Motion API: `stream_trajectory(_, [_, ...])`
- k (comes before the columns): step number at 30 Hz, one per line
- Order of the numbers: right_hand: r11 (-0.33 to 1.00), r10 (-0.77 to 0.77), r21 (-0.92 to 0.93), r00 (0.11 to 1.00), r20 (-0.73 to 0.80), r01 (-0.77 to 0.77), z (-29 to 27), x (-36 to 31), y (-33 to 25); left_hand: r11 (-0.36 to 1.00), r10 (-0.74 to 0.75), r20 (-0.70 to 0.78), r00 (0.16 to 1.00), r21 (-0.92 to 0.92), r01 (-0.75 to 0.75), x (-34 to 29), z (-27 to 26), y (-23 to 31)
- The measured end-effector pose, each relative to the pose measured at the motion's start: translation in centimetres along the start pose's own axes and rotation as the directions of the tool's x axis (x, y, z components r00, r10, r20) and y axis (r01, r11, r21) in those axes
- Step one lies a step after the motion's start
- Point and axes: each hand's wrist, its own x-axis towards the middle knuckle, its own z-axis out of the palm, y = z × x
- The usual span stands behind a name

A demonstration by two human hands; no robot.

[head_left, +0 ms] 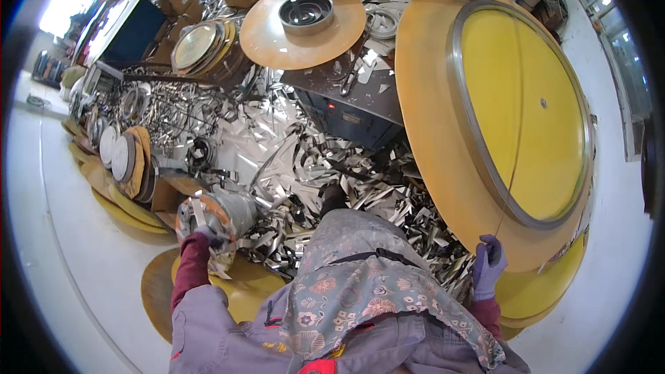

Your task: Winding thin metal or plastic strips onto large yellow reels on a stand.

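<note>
My right hand (490, 264), in a pale purple glove, is closed at the lower rim of a large upright orange disc (433, 118). A thin dark strip (516, 159) runs down across the yellow round face (519, 83) inside a grey metal ring (478, 156) to its fingertips. My left hand (215, 239), in a darker grey glove, is at the end of a grey round bucket-like container (239, 213) lying on its side. A pale strip (199, 213) crosses that end near the hand. The left fingers are mostly hidden, so their grip is unclear.
Loose shiny metal strips (277, 145) heap over the floor ahead and around my foot. A dark machine box (346, 114) stands in the middle, with an orange disc carrying a black hub (305, 14) behind it. Yellow discs (242, 287) lie beneath my left arm.
</note>
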Motion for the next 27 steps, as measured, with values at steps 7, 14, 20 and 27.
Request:
stream_trajectory(7, [0.975,-0.208,0.066,0.976,-0.064,0.212,-1.1,-0.5,0.0,0.863,0.184,-0.32,0.929,-0.399,-0.309,-5.3,-7.9,10.6])
stream_trajectory(14, [0.968,-0.249,-0.006,0.963,0.104,0.251,0.7,-1.2,-0.8,0.347,0.253,-0.705,0.663,-0.573,-0.742,-12.6,-17.6,11.9])
stream_trajectory(20, [0.964,-0.249,0.157,0.933,0.26,0.214,3.7,0.6,-6.8,0.086,0.332,-0.856,0.395,-0.39,-0.917,-22.6,-24.2,18.2])
stream_trajectory(27, [0.808,-0.517,0.481,0.802,0.301,0.34,11.1,3.8,-23.2,-0.127,0.388,-0.899,0.202,-0.27,-0.954,-27.2,-27.2,24.3])
